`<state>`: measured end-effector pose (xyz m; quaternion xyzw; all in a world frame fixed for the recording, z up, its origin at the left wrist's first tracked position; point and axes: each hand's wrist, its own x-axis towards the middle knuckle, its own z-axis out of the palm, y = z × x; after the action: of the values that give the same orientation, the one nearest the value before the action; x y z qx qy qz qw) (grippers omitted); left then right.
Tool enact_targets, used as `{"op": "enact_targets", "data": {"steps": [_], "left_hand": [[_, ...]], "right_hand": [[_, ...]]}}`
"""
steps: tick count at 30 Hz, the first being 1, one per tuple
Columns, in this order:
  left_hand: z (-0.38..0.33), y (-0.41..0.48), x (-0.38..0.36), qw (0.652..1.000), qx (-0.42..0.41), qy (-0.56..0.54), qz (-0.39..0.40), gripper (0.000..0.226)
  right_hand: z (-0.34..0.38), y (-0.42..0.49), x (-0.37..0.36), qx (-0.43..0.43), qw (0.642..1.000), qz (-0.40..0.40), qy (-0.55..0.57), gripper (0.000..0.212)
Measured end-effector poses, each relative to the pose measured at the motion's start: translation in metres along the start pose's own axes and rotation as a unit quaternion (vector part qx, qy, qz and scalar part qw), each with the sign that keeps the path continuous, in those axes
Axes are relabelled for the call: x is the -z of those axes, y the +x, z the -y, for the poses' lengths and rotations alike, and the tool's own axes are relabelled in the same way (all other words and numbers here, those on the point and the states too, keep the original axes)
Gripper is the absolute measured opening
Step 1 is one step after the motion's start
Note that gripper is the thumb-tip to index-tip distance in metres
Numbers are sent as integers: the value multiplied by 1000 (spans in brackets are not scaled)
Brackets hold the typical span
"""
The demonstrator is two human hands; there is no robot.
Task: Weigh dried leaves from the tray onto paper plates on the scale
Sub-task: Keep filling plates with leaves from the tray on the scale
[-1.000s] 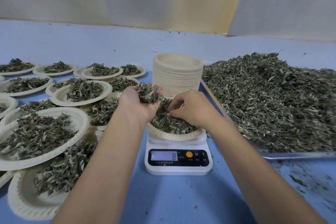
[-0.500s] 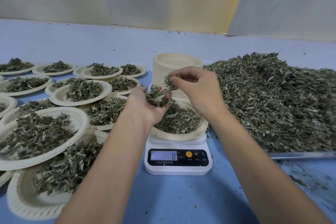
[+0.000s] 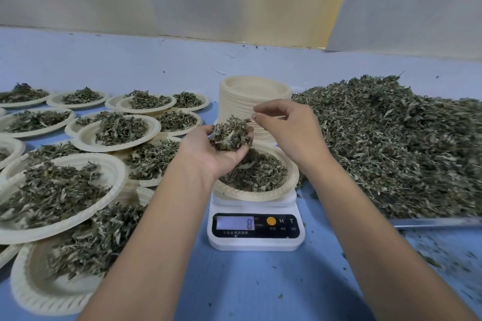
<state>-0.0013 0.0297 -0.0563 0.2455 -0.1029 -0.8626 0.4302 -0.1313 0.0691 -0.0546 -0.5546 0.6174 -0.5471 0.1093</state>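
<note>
While left fingers (image 3: 246,144) cup leaves (image 3: 229,133) over the plate rim (image 3: 292,177), right fingers (image 3: 263,114) pinch, contents unclear.

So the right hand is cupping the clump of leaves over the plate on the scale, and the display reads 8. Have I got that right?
Not quite. In the head view it is the left hand that cups the clump of leaves over the plate on the scale. The right hand hovers beside it with its fingertips pinched together. The display does read 8.
</note>
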Motion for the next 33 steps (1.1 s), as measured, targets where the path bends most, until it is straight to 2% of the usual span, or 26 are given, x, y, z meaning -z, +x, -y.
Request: {"op": "enact_targets", "data": {"steps": [2, 4, 6, 11, 19, 23, 27, 31, 33], "left_hand": [[0, 1, 1, 1000, -12, -7, -7, 37], [-1, 2, 1, 999, -31, -9, -19, 35], [-2, 1, 1, 999, -41, -7, -26, 33], [-2, 0, 2, 998, -46, -6, -38, 31], [-2, 0, 2, 997, -51, -9, -53, 29], [1, -1, 1, 998, -44, -5, -43, 30], [8, -2, -3, 999, -40, -1, -28, 34], [25, -2, -15, 999, -46, 6, 4, 29], [39, 2, -24, 998, -61, 23, 16, 28]], "right_hand": [[-3, 1, 4, -20, 996, 27, -79, 8], [-6, 1, 6, -29, 980, 62, -189, 10], [-6, 0, 7, -49, 961, 109, -248, 9], [-3, -1, 10, -115, 931, 222, -268, 21], [-3, 0, 8, -108, 929, 243, -259, 18], [-3, -1, 5, -96, 959, 174, -202, 21], [1, -3, -1, -98, 988, 93, -71, 23], [4, 2, 2, -162, 981, 35, 105, 27], [3, 4, 8, -178, 973, 24, 142, 28]]}}
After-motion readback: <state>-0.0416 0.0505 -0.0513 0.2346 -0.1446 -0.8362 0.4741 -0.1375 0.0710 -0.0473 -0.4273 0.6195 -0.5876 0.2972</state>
